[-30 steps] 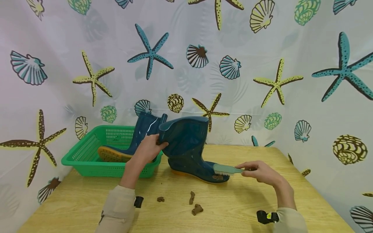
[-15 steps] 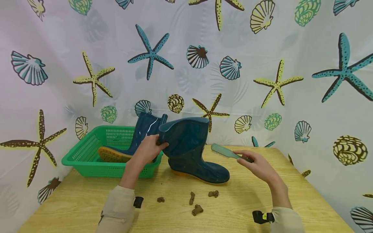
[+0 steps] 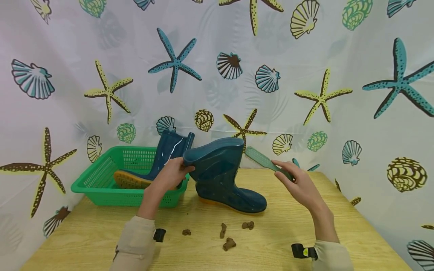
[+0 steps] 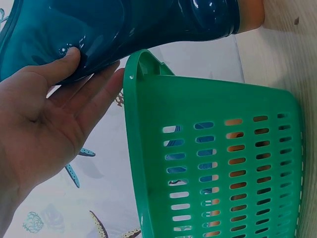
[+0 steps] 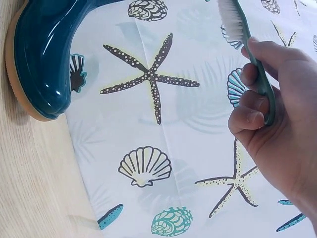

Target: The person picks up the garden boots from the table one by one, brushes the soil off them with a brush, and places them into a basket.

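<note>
A dark blue rubber boot [image 3: 220,173] with a tan sole stands on the table in the head view, its toe to the right. My left hand [image 3: 173,175] grips the back of its shaft near the top; in the left wrist view the thumb [image 4: 67,64] lies on the outside and the fingers pass behind. My right hand [image 3: 298,184] holds a green brush [image 3: 262,158] by its handle, up and to the right of the boot. White bristles [image 5: 230,20] show in the right wrist view, apart from the boot.
A green perforated basket [image 3: 125,197] stands at the left with a second blue boot [image 3: 169,150] leaning in it. Several brown clumps [image 3: 229,244] lie on the wooden table [image 3: 271,244] in front. Behind hangs a curtain [image 3: 217,98] printed with starfish and shells.
The brush has lifted off the boot's toe and risen toward the shaft's height. The brown clump on the toe now lies on the table. My left hand keeps its grip.
</note>
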Action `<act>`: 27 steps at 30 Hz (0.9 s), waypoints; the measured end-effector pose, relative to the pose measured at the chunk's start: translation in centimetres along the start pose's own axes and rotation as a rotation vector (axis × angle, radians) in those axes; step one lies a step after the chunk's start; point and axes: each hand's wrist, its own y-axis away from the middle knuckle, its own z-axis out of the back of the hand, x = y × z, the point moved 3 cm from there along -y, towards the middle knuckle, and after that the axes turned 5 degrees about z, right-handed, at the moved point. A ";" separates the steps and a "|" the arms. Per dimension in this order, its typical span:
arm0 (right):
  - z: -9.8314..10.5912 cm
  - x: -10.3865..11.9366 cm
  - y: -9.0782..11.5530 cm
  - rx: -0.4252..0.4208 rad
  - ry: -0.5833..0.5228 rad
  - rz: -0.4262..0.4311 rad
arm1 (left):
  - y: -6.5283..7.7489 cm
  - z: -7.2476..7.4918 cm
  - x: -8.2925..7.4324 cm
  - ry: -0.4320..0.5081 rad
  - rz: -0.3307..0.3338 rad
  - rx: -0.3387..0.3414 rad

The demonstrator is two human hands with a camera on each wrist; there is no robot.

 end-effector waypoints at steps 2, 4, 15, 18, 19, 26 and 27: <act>0.1 0.4 -0.2 -0.021 0.019 0.017 | 0.0 0.0 0.1 0.015 0.003 0.007; 0.2 0.7 -0.3 -0.030 0.040 0.026 | 0.0 0.1 0.3 0.020 -0.005 0.017; 0.6 2.7 -0.9 -0.026 0.159 0.043 | 0.0 0.1 0.8 0.069 -0.007 0.066; 0.5 3.2 -1.0 -0.020 0.176 0.040 | 0.1 0.1 0.9 0.065 -0.012 0.078; 0.4 3.3 -1.1 -0.012 0.178 0.039 | 0.1 0.2 0.9 0.066 -0.013 0.080; 0.2 3.6 -1.0 0.029 0.168 0.076 | 0.1 0.2 0.7 0.060 -0.045 0.067; 0.2 3.6 -1.0 0.032 0.164 0.087 | 0.0 0.2 0.7 0.056 -0.041 0.060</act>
